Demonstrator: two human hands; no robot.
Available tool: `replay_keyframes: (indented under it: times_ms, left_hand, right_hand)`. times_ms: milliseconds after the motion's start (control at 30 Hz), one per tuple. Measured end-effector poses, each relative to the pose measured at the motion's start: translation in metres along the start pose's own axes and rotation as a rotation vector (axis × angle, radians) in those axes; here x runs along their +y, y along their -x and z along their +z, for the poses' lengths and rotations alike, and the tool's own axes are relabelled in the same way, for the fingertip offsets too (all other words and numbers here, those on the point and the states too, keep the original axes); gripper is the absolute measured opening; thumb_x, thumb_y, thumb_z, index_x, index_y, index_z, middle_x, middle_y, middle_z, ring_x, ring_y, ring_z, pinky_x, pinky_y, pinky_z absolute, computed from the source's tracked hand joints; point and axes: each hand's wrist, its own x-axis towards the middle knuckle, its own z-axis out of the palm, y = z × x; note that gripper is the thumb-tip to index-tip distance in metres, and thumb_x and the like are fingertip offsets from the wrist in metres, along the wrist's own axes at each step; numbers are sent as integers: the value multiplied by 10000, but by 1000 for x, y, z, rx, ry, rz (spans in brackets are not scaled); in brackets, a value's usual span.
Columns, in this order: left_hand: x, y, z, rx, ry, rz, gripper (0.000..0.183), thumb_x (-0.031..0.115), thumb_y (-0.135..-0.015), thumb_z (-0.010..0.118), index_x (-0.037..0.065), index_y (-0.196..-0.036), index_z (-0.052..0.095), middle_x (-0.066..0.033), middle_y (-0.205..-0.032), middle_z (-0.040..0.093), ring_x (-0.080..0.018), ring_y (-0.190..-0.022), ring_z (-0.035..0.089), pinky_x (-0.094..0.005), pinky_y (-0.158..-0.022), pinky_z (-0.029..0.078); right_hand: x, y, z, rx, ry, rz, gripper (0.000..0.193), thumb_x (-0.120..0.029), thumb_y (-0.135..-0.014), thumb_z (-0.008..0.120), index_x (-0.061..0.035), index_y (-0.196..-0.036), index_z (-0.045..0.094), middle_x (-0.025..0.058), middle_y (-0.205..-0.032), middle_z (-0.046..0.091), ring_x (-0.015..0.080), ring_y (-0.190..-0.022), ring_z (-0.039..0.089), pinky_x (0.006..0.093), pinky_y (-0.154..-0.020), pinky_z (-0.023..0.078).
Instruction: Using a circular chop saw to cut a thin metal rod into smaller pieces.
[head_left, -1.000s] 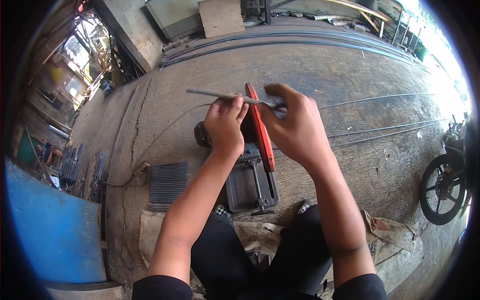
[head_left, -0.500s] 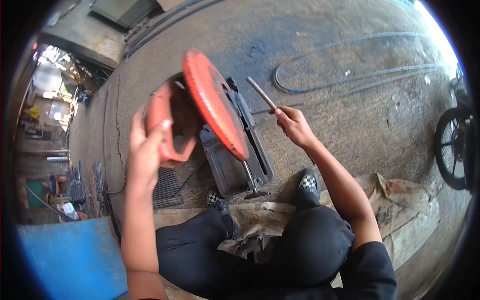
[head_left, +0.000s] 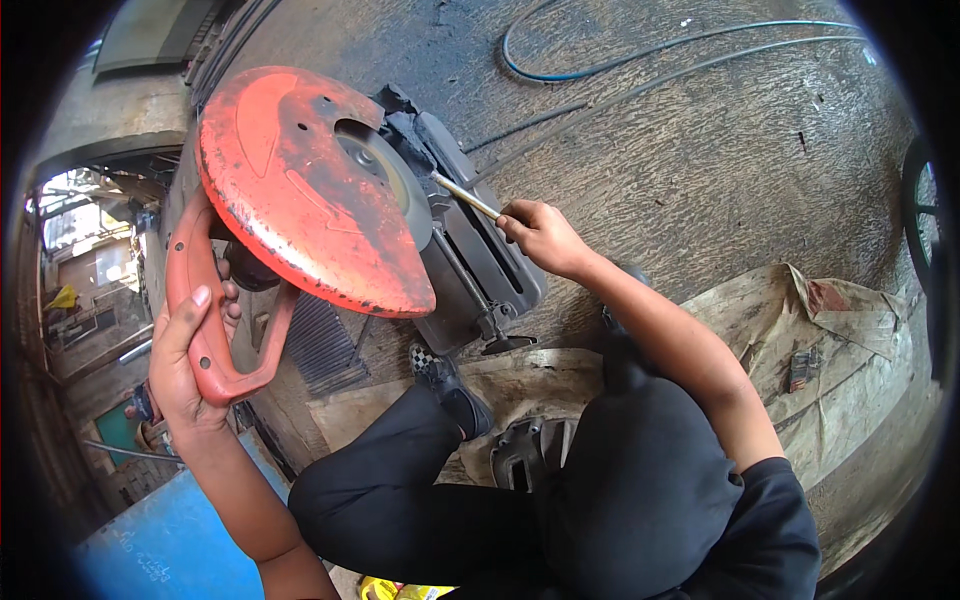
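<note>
A cut-off saw with a red blade guard (head_left: pixel 290 210) sits on the floor in front of me, its head tilted up. My left hand (head_left: pixel 190 375) is closed around the red loop handle (head_left: pixel 205 270). Part of the grey cutting disc (head_left: pixel 415 205) shows beyond the guard's right edge. In my right hand (head_left: pixel 545 238) is a short metal rod (head_left: pixel 468 196), pinched near its near end. Its far tip lies over the dark vise of the saw's grey base (head_left: pixel 455 300); whether it touches, I cannot tell. A vise screw handle (head_left: pixel 508 345) sticks out at the base's near end.
A blue hose (head_left: pixel 560 76) and long rods run across the floor at the back right. Dirty sackcloth (head_left: pixel 740 330) lies under my feet and to the right. A blue panel (head_left: pixel 180 540) stands at lower left. A grey metal part (head_left: pixel 520 455) rests between my legs.
My left hand has swung the saw's handle and guard to the left, so the guard's broad face and disc now show. My right hand has brought the rod left and down toward the vise.
</note>
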Motion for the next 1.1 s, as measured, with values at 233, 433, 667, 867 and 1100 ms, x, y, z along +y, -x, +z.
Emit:
replay_keyframes:
  times_ms: [233, 433, 667, 867, 1100]
  left_hand:
    - [-3, 2, 5, 23, 37, 46, 560, 131, -871, 589, -75, -1350, 385, -206, -1215, 538, -219, -1001, 587, -318, -843, 500]
    - [-2, 3, 9, 45, 29, 39, 565, 149, -882, 589, -71, -1358, 379, -203, -1238, 536, -232, -1028, 584, -340, -885, 489]
    - [-2, 3, 3, 18, 54, 18, 572, 163, -886, 610, -55, -1360, 375, -165, -1214, 557, -230, -1070, 581, -356, -944, 478]
    - [-3, 1, 4, 55, 68, 14, 593, 167, -891, 598, -51, -1382, 347, -176, -1268, 524, -250, -1124, 554, -370, -995, 451]
    - [-1, 4, 11, 108, 43, 34, 585, 163, -875, 605, -57, -1365, 374, -195, -1240, 529, -241, -1077, 566, -372, -954, 450]
  right_hand:
    - [-8, 5, 7, 102, 100, -105, 238, -214, -885, 615, 23, -894, 623, 231, -771, 634, 412, -749, 618, 456, -679, 481]
    - [-5, 5, 17, 141, 128, -200, 197, -183, -861, 632, 14, -870, 620, 218, -759, 630, 402, -745, 622, 454, -672, 485]
    - [-2, 6, 21, 158, 91, -244, 187, -168, -860, 629, 19, -867, 635, 225, -736, 624, 398, -715, 627, 446, -663, 492]
    - [-6, 8, 18, 107, 68, -201, 205, -162, -875, 610, 38, -839, 630, 234, -665, 596, 399, -646, 614, 428, -626, 491]
    - [-2, 11, 15, 82, 64, -368, 230, -166, -898, 583, 52, -849, 632, 245, -685, 590, 405, -655, 601, 438, -620, 471]
